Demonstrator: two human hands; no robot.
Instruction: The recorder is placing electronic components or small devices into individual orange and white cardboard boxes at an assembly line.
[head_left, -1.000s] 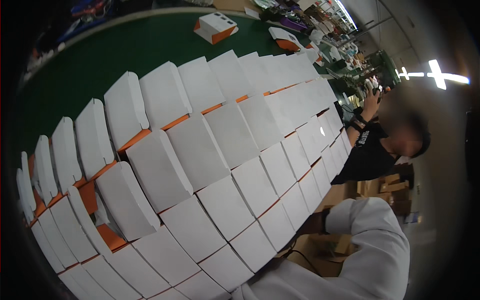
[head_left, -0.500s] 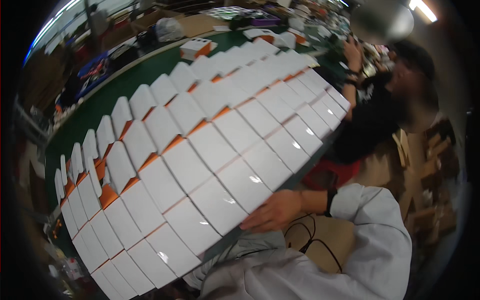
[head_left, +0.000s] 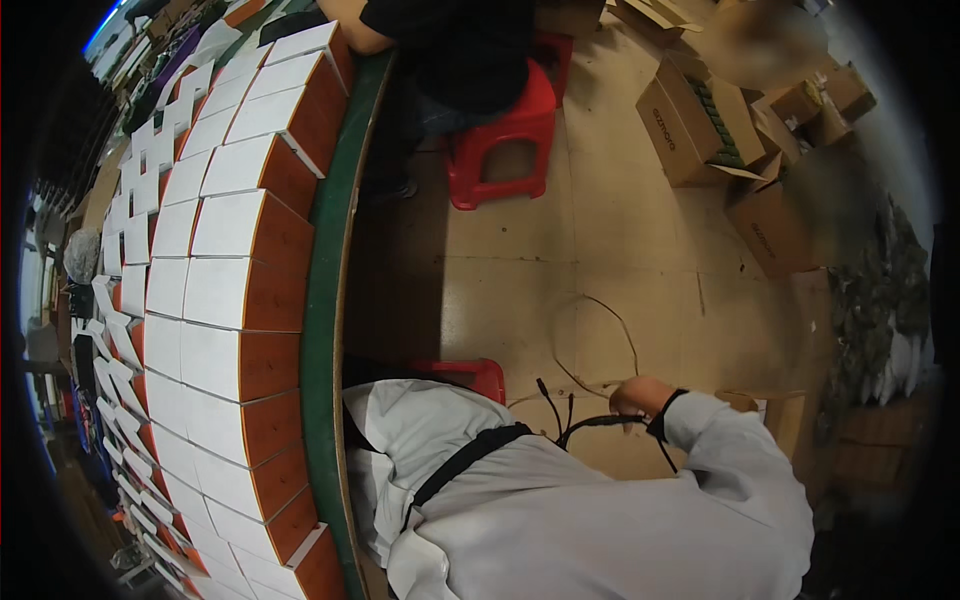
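- Right hand, four o'clock: whether it grips, I cannot tell.
- Cable beside it: black, branching.
- Boxes, nine o'clock: white-topped, orange-sided, rowed.

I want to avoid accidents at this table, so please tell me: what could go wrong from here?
The black cable curls loosely by the right hand and the gray clothing, so it might snag. The white-and-orange boxes stand close to the edge of the green table; a bump could perhaps push some off.
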